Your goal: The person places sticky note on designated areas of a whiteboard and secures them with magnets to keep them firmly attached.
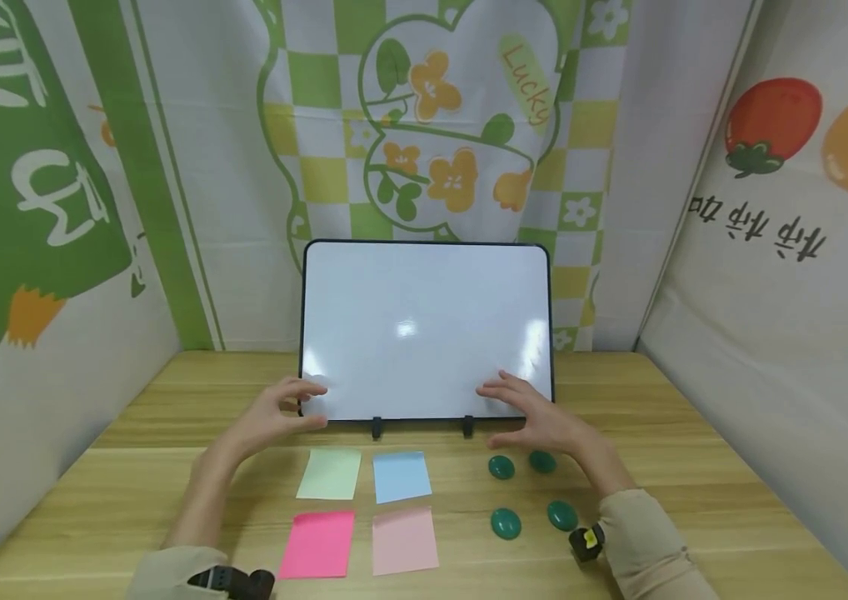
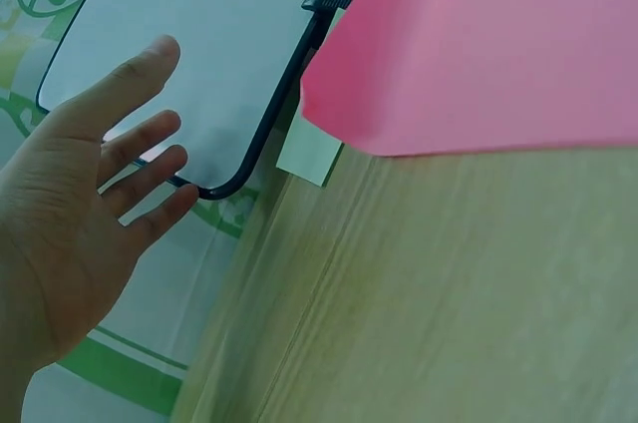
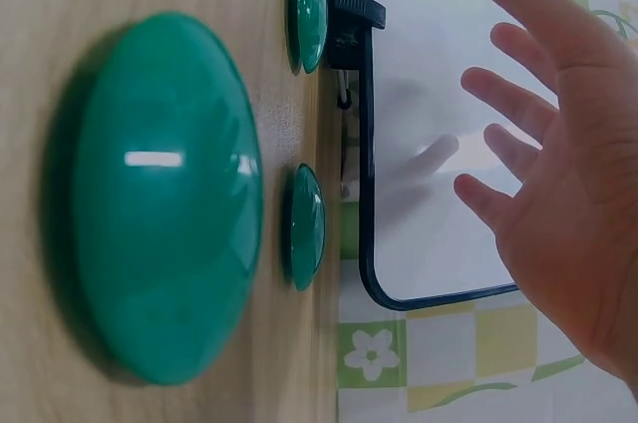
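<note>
A white board (image 1: 424, 333) with a thin black frame stands upright on two black clip feet. My left hand (image 1: 277, 417) is by its lower left corner, fingers spread and holding nothing; the left wrist view shows the same hand (image 2: 80, 204) with thumb and fingers apart. Near the lower right corner my right hand (image 1: 536, 414) hovers in front of the board, also holding nothing. In the right wrist view that hand (image 3: 568, 144) has its fingers extended. Whether either hand touches the frame I cannot tell.
Sticky notes lie before the board: green (image 1: 329, 474), blue (image 1: 401, 477), bright pink (image 1: 317, 545) and pale pink (image 1: 405, 541). Several glossy green oval magnet-like discs (image 1: 506, 523) lie to the right, below my right hand. Printed cloth (image 1: 229, 167) hangs behind the wooden table (image 1: 124, 467).
</note>
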Tool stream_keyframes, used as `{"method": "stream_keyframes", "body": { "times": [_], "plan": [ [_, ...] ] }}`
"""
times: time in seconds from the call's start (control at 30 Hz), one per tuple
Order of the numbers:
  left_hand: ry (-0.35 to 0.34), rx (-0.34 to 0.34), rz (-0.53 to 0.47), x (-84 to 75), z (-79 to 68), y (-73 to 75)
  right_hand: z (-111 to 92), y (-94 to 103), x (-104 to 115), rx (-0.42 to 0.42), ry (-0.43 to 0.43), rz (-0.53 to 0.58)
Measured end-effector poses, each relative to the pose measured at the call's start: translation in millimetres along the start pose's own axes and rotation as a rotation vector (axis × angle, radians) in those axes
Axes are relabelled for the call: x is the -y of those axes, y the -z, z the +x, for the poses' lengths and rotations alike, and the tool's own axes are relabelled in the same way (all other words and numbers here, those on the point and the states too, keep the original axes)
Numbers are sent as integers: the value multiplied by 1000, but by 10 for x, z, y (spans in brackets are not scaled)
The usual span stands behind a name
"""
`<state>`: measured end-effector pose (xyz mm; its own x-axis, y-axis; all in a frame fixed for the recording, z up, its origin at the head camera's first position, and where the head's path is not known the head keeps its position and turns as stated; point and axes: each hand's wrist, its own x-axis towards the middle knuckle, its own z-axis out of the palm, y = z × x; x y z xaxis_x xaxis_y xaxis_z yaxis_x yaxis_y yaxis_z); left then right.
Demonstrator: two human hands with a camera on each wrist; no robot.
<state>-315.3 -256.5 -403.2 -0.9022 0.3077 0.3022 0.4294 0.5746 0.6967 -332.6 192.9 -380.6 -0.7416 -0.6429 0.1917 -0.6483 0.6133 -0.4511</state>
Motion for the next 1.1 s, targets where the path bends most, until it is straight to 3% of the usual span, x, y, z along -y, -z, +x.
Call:
{"method": "stream_keyframes", "body": {
  "times": [0.2,0.5,0.87,1.1],
  "plan": [
    [10,18,19,34,-37,13,-12,-10,-23,8,1,7],
    [86,86,36,114,-95,16,-24,-22,-47,32,4,34],
    [94,131,71,219,-155,13,-17,-41,-59,34,39,21],
    [134,125,81,239,-167,-11,-12,-46,-87,39,48,10]
  ]
}}
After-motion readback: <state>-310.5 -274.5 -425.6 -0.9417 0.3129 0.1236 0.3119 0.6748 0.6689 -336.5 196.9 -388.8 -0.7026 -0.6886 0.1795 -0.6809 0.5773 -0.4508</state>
